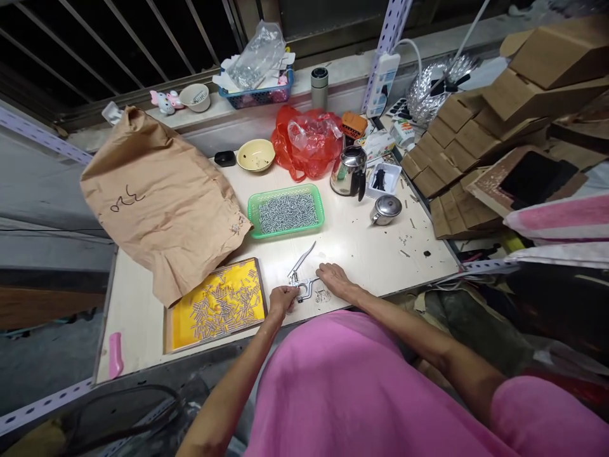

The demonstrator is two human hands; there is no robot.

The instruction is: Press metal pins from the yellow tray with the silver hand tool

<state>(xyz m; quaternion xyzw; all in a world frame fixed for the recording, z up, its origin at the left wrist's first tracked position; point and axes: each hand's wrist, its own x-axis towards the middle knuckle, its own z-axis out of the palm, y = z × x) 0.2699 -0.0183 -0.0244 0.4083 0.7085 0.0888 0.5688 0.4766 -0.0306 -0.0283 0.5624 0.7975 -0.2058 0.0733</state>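
Observation:
A silver metal hand tool with long lever handles [307, 291] lies on the table in front of me. One slim handle slants up and away from its body, and the other runs toward my right hand. My left hand [284, 299] is closed in a pinch at the tool's left end; a small part in those fingers cannot be made out. Curled fingers of my right hand [334, 279] grip the right handle's end. Just below lie a few small metal pieces [322, 296]. To the left, a yellow-lined tray [178, 327] holds many small metal pins [221, 311].
A green basket [252, 209] full of small metal pins stands beyond the tool. Further back are a brown paper sack [162, 197], a yellow bowl [257, 155], red plastic bags [304, 146], a kettle [349, 171] and a lidded metal cup [386, 208]. Cardboard boxes [476, 139] are stacked right.

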